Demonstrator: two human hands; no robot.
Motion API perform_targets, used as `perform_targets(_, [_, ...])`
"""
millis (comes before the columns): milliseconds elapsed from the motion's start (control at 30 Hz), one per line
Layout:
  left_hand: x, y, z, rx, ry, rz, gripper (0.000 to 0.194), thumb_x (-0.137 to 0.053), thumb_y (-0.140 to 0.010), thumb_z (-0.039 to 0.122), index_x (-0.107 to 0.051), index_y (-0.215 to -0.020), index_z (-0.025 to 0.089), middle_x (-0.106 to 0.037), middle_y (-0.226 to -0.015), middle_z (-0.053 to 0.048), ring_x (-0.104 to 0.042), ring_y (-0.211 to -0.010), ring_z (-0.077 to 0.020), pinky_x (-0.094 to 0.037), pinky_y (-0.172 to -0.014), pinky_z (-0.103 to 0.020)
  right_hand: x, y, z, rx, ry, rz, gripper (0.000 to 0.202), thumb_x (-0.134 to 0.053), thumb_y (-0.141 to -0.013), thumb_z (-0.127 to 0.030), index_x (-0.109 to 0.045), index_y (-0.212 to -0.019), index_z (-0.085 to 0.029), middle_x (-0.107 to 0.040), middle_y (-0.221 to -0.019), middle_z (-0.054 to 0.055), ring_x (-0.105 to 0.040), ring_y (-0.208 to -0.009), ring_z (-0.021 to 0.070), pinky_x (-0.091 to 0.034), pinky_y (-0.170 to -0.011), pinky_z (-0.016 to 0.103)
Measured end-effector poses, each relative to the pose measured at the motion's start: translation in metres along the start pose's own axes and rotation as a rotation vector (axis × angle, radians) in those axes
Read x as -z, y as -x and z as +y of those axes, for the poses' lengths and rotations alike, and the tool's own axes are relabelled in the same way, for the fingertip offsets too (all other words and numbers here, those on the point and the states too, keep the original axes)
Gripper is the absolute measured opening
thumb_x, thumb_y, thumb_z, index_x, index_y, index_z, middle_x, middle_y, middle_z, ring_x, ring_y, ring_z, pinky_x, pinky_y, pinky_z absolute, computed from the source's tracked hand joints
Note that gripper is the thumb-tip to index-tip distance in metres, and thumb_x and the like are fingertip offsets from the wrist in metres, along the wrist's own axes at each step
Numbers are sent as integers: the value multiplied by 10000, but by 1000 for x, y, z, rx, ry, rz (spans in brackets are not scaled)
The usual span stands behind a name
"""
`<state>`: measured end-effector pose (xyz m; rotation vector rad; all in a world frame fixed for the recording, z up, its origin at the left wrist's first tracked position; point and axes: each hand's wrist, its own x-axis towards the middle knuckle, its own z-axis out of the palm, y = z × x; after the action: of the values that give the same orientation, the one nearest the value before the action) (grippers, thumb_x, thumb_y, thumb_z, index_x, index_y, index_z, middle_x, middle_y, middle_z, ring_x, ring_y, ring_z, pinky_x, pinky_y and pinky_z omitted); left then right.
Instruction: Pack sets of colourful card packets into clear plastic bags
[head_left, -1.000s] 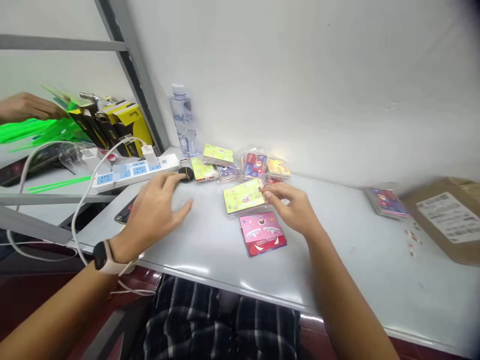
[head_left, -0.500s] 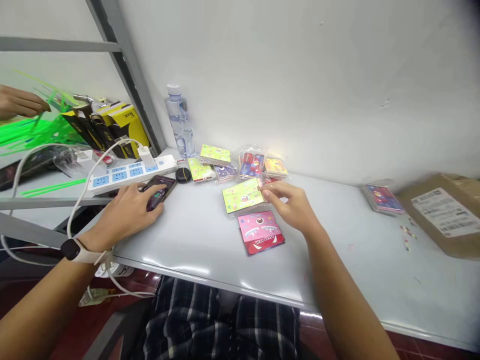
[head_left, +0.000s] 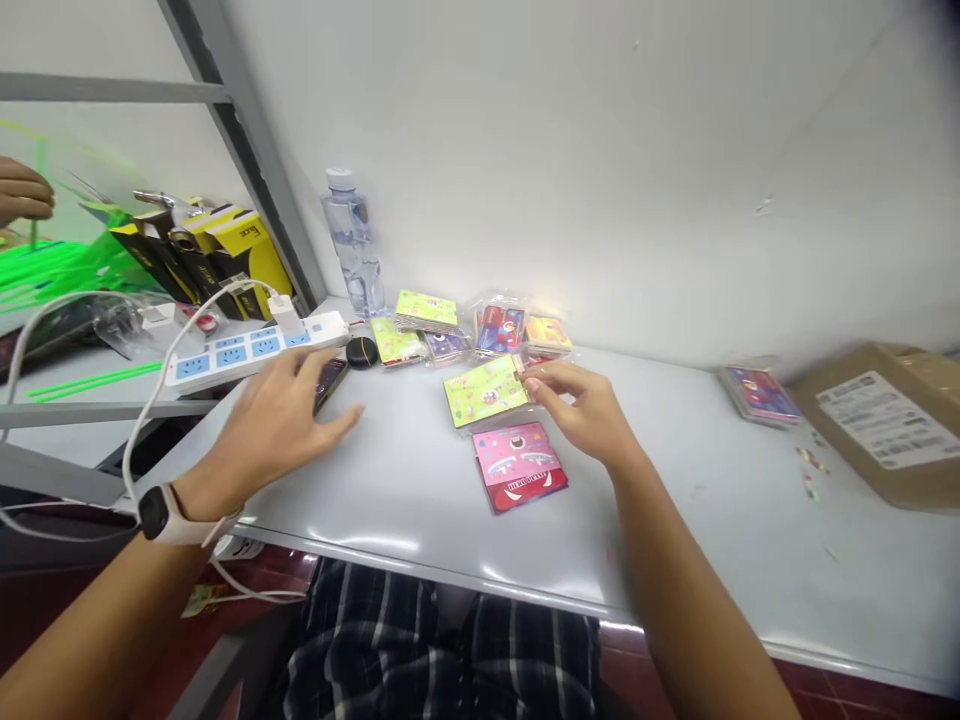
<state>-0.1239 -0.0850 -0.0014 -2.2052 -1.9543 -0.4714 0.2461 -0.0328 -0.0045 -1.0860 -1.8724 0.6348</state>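
Observation:
My left hand (head_left: 281, 425), a watch at its wrist, hovers with fingers apart by a dark phone (head_left: 330, 382) and partly hides it. My right hand (head_left: 581, 408) pinches the right edge of a yellow-green printed card pack (head_left: 486, 392), which seems to be in a clear sleeve. Just below that pack lie a pink card (head_left: 516, 455) and a red one (head_left: 525, 490), overlapping on the table. Behind them, against the wall, several more sleeved card packs (head_left: 501, 328) are heaped, some yellow-green, others blue, red or yellow.
A power strip (head_left: 255, 350) with a white plug and cable lies left, near a black case (head_left: 361, 352) and a water bottle (head_left: 352, 245). At right are another card pack (head_left: 757, 392) and a cardboard box (head_left: 892, 430). Another person's hand (head_left: 22, 190) is beyond the metal frame.
My left hand has lifted off the phone and come slightly toward me, its thumb now spread. My right hand keeps its pinch on the yellow-green pack. The other person's hand has moved left.

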Motion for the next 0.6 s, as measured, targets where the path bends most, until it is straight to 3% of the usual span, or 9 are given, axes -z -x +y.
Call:
perform_targets(133, [-10,-16,63,-233,271,101,721,-685,-915,555,-447,-1508,221,-559,-1506,-173,-543,-1430,-376,-458,-1212,-551,-3,0,-3,-1,-37,17,285,-689,-989,-507,-812,-932,-256,-810,-1026,81,-740,-997,280,-605,-786,417])
perform_targets(300, [-30,-50,127,-361,375,94,1014,-837,-813,567,-327,-1601,187,-469,-1607,-240,-489,-1480,-437,-447,-1198,-607,-9,0,-3,-23,-138,86,301,-692,-985,-540,-817,-957,-268,-813,-1057,82,-747,-1025,285,-630,-829,446])
perform_targets(433, [-35,-74,144,-356,422,52,790,-796,-865,477,-439,-1496,163,-639,-1410,-202,-634,-1294,-410,-527,-1062,-572,-8,1,-4,-31,-174,160,297,-719,-968,-550,-823,-1019,-277,-814,-1100,86,-749,-1068,299,-637,-877,476])
perform_targets(533, [-37,-83,138,-353,456,43,555,-787,-874,430,-564,-1302,156,-691,-1257,-166,-683,-1137,-365,-556,-966,-514,2,-1,-6,-19,-190,183,320,-707,-982,-541,-788,-1168,-294,-793,-1228,84,-762,-1042,281,-648,-835,452])
perform_targets(600, [-40,-84,130,-347,519,90,563,-802,-850,407,-561,-1294,159,-679,-1256,-151,-676,-1124,-346,-550,-968,-499,14,-4,-8,-31,-186,276,311,-683,-1001,-521,-744,-1201,-290,-777,-1251,83,-770,-886,233,-641,-764,421])
